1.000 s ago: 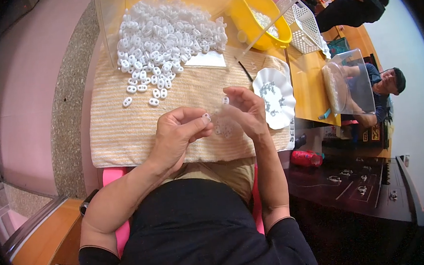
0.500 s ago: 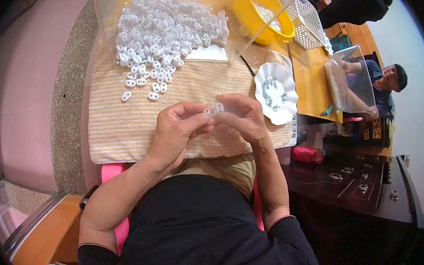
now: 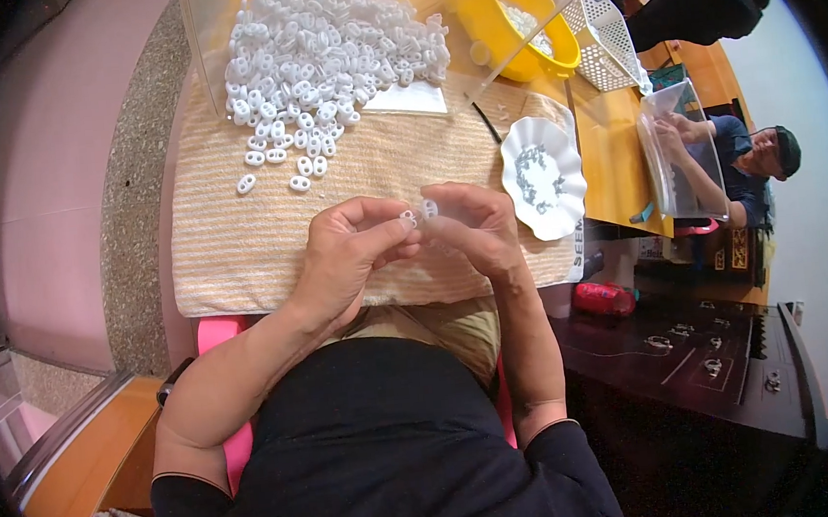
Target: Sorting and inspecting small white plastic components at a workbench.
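Over the front of the striped towel [image 3: 238, 243], my two hands nearly meet. A small pale piece with round openings [image 3: 409, 217] is pinched between the thumb and forefinger of my left hand [image 3: 341, 254]. My right hand [image 3: 485, 233] grips a white oval two-hole plastic piece [image 3: 429, 208] by its fingertips, close beside the other one. Beyond my hands lies a big heap of the same white two-hole pieces [image 3: 320, 52], with several strays at its near edge. To the right, a white wavy-rimmed plate [image 3: 561, 155] holds small dark grey parts [image 3: 534, 171].
A thin black stick [image 3: 487, 122] lies left of the plate. Behind it stand a yellow basin [image 3: 564, 60] with white pieces inside and a white perforated basket [image 3: 606, 44]. At the right, a co-worker [image 3: 743, 169] sits behind a clear box [image 3: 683, 150]. A white sheet [image 3: 406, 100] borders the heap.
My hands keep almost the same pose and grip. The co-worker's hands have drawn together at the clear box. The whole view has shifted slightly.
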Tool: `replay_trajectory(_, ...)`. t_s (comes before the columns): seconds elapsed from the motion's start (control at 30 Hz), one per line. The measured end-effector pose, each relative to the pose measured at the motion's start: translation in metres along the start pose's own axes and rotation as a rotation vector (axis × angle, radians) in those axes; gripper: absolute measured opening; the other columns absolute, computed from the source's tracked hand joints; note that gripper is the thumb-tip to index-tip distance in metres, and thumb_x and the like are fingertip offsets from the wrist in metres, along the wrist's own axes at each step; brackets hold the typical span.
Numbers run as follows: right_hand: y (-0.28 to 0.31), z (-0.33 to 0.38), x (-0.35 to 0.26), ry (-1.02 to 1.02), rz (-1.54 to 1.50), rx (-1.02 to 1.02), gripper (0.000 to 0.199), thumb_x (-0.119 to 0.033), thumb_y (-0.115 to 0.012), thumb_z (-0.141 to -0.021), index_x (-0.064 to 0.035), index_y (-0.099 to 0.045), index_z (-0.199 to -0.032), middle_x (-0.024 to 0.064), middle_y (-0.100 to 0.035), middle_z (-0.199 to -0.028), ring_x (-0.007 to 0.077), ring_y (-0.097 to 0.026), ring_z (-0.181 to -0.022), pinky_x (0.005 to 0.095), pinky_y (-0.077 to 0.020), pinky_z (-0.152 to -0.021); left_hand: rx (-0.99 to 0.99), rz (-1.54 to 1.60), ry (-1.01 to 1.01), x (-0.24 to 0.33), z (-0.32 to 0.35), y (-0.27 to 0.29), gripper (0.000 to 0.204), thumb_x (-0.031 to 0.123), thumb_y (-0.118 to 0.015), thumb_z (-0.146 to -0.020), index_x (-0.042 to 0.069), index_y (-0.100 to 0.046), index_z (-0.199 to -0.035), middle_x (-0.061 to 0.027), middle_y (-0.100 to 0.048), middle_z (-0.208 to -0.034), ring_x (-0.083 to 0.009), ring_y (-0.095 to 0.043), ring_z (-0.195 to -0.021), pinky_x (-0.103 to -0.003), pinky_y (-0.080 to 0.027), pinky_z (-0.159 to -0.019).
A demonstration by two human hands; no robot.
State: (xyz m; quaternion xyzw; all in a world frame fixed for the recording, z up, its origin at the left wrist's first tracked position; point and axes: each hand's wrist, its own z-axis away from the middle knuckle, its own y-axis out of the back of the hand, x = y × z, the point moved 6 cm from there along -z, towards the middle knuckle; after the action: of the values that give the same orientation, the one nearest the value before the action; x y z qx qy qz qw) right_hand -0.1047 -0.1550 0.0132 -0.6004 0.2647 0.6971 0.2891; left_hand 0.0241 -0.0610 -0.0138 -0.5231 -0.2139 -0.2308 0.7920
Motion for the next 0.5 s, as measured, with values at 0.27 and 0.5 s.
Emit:
replay_trajectory(0.27,-0.0006,-0.0007,-0.0002,0.030,0.019,-0.034,0.029,0.000,-0.069,-0.082,0.0021,-0.065,-0.111,0.0053,-0.069,-0.097,0.0103,-0.063,-0.086,0.0237,-0.0501,-0.079,0.001,-0.013,0.007,-0.0019,-0.0004,0.0006,0.015,0.005,-0.066,-0.086,-0.002,-0.062,-0.098,-0.0093,-0.067,-0.089,-0.0135,-0.065,-0.079,-0.026,-0.054,-0.075)
replay_trajectory(0.5,-0.0023,-0.0008,-0.0007,0.058,-0.011,-0.057,0.030,0.002,-0.068,-0.081,0.0026,-0.065,-0.111,0.0055,-0.069,-0.098,0.0110,-0.064,-0.088,0.0244,-0.0498,-0.081,-0.008,-0.014,0.000,-0.0025,-0.0013,0.0016,0.016,0.005,-0.067,-0.085,-0.002,-0.063,-0.099,-0.0091,-0.067,-0.089,-0.0134,-0.065,-0.078,-0.026,-0.055,-0.073)
